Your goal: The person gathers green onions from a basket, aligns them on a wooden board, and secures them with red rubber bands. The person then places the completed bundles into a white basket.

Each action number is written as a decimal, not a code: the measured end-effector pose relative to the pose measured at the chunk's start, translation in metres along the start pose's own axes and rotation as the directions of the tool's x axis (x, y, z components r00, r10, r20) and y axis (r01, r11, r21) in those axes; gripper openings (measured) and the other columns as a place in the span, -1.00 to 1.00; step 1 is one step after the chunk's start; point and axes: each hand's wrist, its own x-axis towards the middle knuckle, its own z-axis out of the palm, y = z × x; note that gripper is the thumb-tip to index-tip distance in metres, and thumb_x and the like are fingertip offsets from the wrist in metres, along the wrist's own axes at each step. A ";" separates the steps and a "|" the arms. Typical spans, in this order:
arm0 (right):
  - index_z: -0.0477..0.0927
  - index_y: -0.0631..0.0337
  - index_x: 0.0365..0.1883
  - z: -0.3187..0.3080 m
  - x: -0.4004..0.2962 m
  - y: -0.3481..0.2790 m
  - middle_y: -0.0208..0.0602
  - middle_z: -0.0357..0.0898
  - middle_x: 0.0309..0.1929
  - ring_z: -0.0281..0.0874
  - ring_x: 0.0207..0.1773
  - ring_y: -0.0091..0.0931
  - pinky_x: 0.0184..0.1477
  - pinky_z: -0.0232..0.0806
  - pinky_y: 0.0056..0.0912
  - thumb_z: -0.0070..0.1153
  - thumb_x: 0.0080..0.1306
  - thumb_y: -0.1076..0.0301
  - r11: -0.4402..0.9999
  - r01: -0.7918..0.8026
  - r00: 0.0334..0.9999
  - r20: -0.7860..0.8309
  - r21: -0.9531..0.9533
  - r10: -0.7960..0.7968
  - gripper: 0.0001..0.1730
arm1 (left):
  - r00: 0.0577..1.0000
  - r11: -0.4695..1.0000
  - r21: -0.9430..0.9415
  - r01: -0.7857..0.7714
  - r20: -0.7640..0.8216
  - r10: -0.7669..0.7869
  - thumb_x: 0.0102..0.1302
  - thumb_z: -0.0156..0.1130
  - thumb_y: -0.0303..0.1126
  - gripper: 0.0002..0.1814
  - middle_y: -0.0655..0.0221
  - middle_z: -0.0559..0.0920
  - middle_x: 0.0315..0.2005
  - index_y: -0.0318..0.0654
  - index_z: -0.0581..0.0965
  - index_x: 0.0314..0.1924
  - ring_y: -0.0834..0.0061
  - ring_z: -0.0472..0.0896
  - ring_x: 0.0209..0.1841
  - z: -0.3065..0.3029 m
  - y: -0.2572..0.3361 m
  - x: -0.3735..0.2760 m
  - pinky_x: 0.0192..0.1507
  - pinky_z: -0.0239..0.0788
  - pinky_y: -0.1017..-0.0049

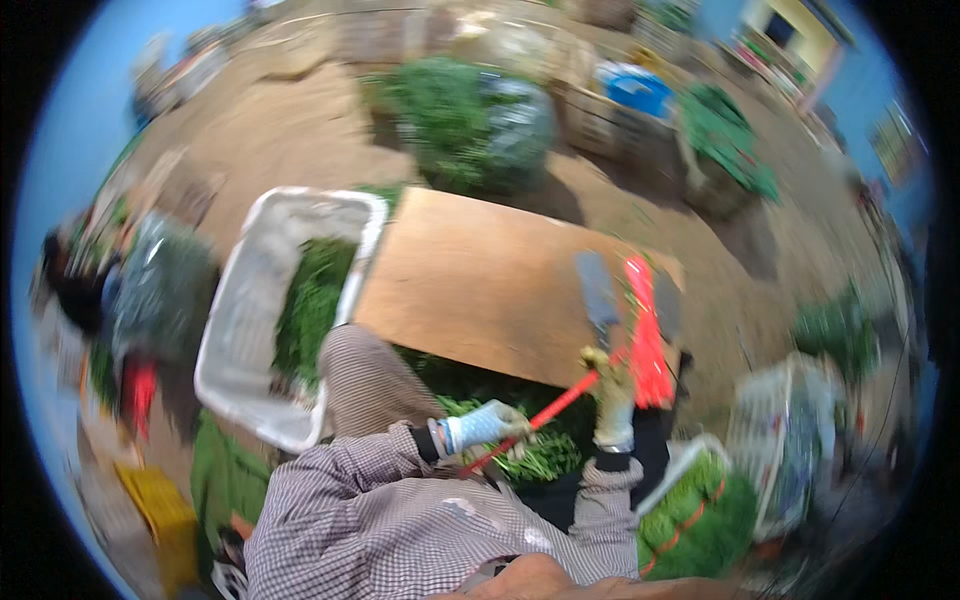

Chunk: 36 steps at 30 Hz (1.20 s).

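My left hand [487, 426], in a pale blue and white work glove, pinches a red plastic strip [568, 395] at a bunch of feathery green herbs [541, 456] in front of my lap. The strip runs taut up to my gloved right hand [613, 397], which grips its other part at the front edge of a wooden board [469, 277]. Just beyond my right hand, a broad-bladed knife [598, 289] lies on the board. Beside it rests a bundle of red plastic strips [648, 337]. My left fingers partly hide the herb stems.
A white plastic crate [225, 360] with loose greens [319, 300] stands left of the board. On the right, a container holds tied green bunches [701, 517], near a white basket [761, 442]. Beyond the board sits a large bag of greens [480, 127]. A person [75, 285] is at far left.
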 end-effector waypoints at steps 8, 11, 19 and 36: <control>0.57 0.14 0.18 0.127 -0.020 -0.028 -0.20 0.64 0.04 0.63 0.02 -0.19 0.09 0.47 -0.18 0.38 0.19 0.48 0.506 0.699 0.700 0.343 -0.505 -0.626 -0.45 | 0.808 0.852 -0.335 -0.402 -0.568 0.158 0.45 0.22 -0.27 -0.70 0.24 0.76 -0.23 -0.39 0.70 -0.12 0.48 0.71 -0.19 -0.045 0.019 -0.050 -0.03 0.53 0.50; 0.60 0.08 0.06 0.183 -0.042 -0.030 -0.20 0.61 -0.07 0.64 -0.02 -0.20 -0.05 0.51 -0.18 0.40 0.10 0.50 0.288 0.928 0.360 0.764 -0.235 -0.536 -0.49 | 0.757 0.790 -0.439 -0.428 -0.652 0.049 0.43 0.22 -0.27 -0.72 0.25 0.78 -0.24 -0.35 0.72 -0.10 0.50 0.72 -0.17 -0.077 0.018 -0.038 -0.05 0.54 0.51; 0.66 0.28 -0.25 0.233 0.018 0.016 -0.36 0.66 -0.25 0.59 -0.20 -0.51 -0.07 0.49 -0.44 0.22 0.38 0.50 0.947 0.294 0.940 0.216 -0.127 -0.263 -0.96 | 0.294 0.742 0.590 -0.318 -0.682 0.669 0.47 0.22 -0.10 -0.56 0.29 0.73 -0.08 -0.28 0.60 0.15 0.48 0.66 -0.04 -0.211 0.070 -0.072 0.09 0.48 0.46; 0.56 0.15 0.17 0.357 0.021 0.104 -0.13 0.55 0.15 0.55 0.02 -0.16 -0.02 0.38 -0.11 0.12 0.37 0.37 0.448 0.756 0.636 0.699 -0.478 -0.327 -0.61 | -0.093 0.608 0.065 0.791 -0.970 0.225 0.03 0.47 0.25 0.41 0.08 -0.04 0.58 -0.35 -0.18 0.57 0.06 -0.07 0.59 -0.606 -0.095 -0.218 0.51 -0.03 0.11</control>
